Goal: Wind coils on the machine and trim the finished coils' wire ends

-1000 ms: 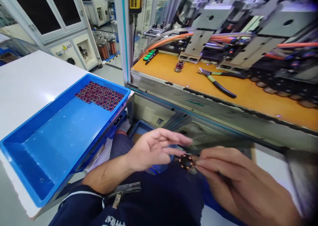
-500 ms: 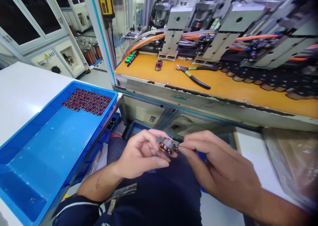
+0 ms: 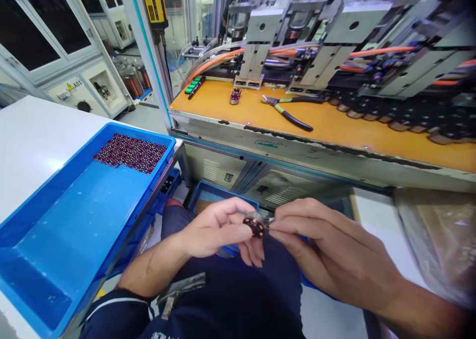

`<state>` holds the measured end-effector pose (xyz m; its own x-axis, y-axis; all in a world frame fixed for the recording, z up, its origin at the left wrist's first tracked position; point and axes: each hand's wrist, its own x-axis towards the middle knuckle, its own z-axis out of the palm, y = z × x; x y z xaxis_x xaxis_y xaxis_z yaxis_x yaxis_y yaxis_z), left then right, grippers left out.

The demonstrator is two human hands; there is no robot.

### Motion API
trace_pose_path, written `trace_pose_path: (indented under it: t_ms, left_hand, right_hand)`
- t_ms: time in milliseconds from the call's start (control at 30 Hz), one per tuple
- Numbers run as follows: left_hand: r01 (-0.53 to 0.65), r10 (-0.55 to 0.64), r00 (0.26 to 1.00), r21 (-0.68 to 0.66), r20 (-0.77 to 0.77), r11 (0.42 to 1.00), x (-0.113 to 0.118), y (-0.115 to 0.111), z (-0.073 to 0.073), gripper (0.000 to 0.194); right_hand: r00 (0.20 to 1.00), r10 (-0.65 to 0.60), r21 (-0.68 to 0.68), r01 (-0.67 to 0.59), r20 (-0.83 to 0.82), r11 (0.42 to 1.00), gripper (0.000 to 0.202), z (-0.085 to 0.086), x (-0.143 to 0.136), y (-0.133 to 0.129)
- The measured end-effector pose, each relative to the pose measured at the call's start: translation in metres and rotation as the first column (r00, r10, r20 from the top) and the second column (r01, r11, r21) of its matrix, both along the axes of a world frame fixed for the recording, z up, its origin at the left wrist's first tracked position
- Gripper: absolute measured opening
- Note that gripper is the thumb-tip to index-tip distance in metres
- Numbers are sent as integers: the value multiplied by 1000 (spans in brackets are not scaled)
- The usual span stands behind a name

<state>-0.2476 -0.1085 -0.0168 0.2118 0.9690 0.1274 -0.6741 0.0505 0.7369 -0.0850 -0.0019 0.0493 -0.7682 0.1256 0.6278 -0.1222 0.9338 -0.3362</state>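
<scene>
A small round wound coil part [image 3: 254, 225], dark with copper spots and a grey metal rim, is held above my lap. My left hand [image 3: 219, 230] grips it from the left, thumb on its near face and fingers behind and below. On its right side, my right hand [image 3: 323, 244] has thumb and forefinger pinched together at the edge of the part. What lies in that pinch is too small to make out.
A blue tray [image 3: 89, 215] at the left holds many small coil parts [image 3: 130, 153] at its far end. On the orange bench [image 3: 334, 120] lie pliers [image 3: 288, 111], two coil parts [image 3: 235, 96], a pen [image 3: 196, 88] and a row of dark cylindrical parts [image 3: 372, 111]. Machinery [image 3: 260, 41] stands behind.
The held part has turned so its coil face shows more. My left thumb has moved up onto it, and the left fingers now hang lower behind. The view has shifted slightly.
</scene>
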Motion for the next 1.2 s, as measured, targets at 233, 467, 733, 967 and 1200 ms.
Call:
trace_pose_path:
  t_ms: [233, 467, 733, 967, 1200]
  left_hand:
    - [-362, 379, 921, 158, -93, 919, 4, -2, 7, 29]
    - [-549, 618, 780, 365, -99, 752, 7, 0, 8, 34]
    - [-565, 692, 677, 426, -249, 706, 1, -1, 7, 27]
    - [-570, 680, 697, 399, -227, 718, 2, 1, 9, 22]
    - [-558, 664, 717, 396, -212, 729, 0, 5, 4, 21]
  right_hand:
    - [985, -165, -60, 163, -45, 985, 8, -5, -3, -7]
    - [982, -163, -185, 143, -99, 972, 9, -6, -7, -12]
    - [989, -145, -732, 100, 2, 673, 14, -5, -13, -29]
    - [986, 130, -981, 75, 99, 177, 28, -18, -11, -20]
    - [956, 286, -995, -89, -73, 41, 22, -34, -17, -19]
